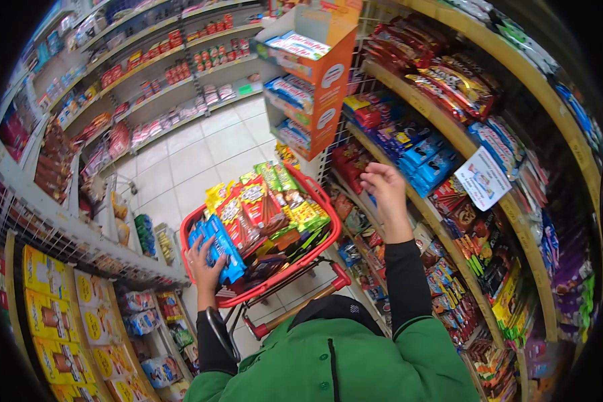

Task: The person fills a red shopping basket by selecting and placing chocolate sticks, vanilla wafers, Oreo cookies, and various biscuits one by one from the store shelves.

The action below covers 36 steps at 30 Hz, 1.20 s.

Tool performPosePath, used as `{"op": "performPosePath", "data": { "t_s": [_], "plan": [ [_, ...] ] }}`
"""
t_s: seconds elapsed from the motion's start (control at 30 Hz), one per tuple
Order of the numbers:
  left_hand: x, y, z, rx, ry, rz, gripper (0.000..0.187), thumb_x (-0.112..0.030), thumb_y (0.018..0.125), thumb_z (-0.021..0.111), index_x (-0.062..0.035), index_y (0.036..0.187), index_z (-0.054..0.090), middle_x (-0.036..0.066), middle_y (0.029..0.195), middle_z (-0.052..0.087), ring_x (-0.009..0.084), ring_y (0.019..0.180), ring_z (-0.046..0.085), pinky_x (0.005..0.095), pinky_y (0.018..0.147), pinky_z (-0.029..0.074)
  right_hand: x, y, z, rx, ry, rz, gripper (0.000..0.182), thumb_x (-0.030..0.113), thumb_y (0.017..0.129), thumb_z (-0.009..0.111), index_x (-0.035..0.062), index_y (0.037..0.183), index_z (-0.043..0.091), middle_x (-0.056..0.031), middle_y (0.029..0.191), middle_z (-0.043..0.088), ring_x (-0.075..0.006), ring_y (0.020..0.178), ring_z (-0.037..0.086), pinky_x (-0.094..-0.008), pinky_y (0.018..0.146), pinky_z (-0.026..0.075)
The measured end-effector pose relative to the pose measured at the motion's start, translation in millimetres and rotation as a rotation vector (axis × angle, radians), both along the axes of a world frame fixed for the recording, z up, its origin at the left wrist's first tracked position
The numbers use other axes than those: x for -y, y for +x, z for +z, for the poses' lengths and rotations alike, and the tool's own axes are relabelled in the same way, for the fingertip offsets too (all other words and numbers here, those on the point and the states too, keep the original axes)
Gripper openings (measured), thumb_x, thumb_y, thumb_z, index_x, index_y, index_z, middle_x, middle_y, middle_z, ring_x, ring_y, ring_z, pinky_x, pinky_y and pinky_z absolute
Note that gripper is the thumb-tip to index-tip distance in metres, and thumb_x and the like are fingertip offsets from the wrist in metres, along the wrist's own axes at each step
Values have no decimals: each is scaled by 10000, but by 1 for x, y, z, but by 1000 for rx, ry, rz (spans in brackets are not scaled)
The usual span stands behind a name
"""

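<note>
A red shopping basket (333, 234) sits on a cart in front of me, heaped with snack packets. My left hand (206, 262) is at its left side, with its fingers over blue snack packets (229, 258) that it appears to grip. Beside them lie red-and-yellow snack packets (253, 204) and green-and-yellow packets (289, 191). My right hand (386, 191) is raised near the right-hand shelf, its fingers loosely bent and apart, with nothing visible in them. Blue packets (427, 164) on that shelf are nearest to it.
Snack shelves (442, 124) line the right side, with a white paper sign (484, 177) on one edge. An orange cardboard display stand (325, 100) rises beyond the basket. Yellow boxes (50, 315) fill the lower left shelf. The red cart handle (295, 315) is close to my body.
</note>
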<state>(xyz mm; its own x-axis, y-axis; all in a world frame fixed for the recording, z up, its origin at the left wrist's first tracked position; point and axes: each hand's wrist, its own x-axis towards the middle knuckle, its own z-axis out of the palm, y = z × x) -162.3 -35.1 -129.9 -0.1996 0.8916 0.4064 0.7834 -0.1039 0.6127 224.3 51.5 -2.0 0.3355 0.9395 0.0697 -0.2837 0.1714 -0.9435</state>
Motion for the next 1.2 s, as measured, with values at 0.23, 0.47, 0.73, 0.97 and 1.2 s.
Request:
{"op": "performPosePath", "data": {
  "t_s": [0.23, 0.47, 0.73, 0.97, 1.2],
  "plan": [
    [-2, -4, -7, 46, 49, -19, 480, -329, 724, 570, -98, 1137, 488, 120, 1186, 426, 295, 1098, 346, 404, 948, 223, -18, 114, -7, 343, -4, -572, 195, 32, 757, 500, -8, 945, 529, -41, 783, 546, -122, 634, 530, -220, 546, 455],
    [-2, -3, -9, 73, 51, -12, 453, -329, 777, 504, -64, 1144, 473, 119, 1170, 439, 280, 1094, 351, 378, 951, 213, -56, 161, 4, 893, -386, -841, 457, 271, 657, 627, -39, 981, 538, -202, 926, 584, -312, 854, 572, -337, 770, 437],
    [0, 0, -4, 119, 41, -9, 407, -251, 778, 494, -58, 1136, 475, 121, 1162, 445, 277, 1085, 356, 376, 952, 218, -56, 190, -42, 1099, -577, -904, 738, 398, 581, 713, -81, 1086, 467, -215, 1036, 542, -333, 896, 554, -344, 762, 433],
    [-1, 1, -4, 125, 53, -9, 377, -181, 773, 495, -54, 1127, 479, 121, 1156, 451, 270, 1084, 357, 366, 953, 219, -38, 214, -36, 417, -542, -391, 852, 317, 606, 724, 3, 1263, 280, -174, 1286, 338, -302, 1170, 335, -327, 970, 246],
    [0, 1, -3, 129, 50, -11, 368, -163, 772, 493, -49, 1121, 482, 120, 1153, 457, 264, 1078, 365, 357, 954, 221, -43, 224, -54, 535, -396, -559, 756, 171, 652, 691, 2, 1263, 279, -141, 1286, 328, -267, 1158, 325, -309, 955, 251]
  ]
}}
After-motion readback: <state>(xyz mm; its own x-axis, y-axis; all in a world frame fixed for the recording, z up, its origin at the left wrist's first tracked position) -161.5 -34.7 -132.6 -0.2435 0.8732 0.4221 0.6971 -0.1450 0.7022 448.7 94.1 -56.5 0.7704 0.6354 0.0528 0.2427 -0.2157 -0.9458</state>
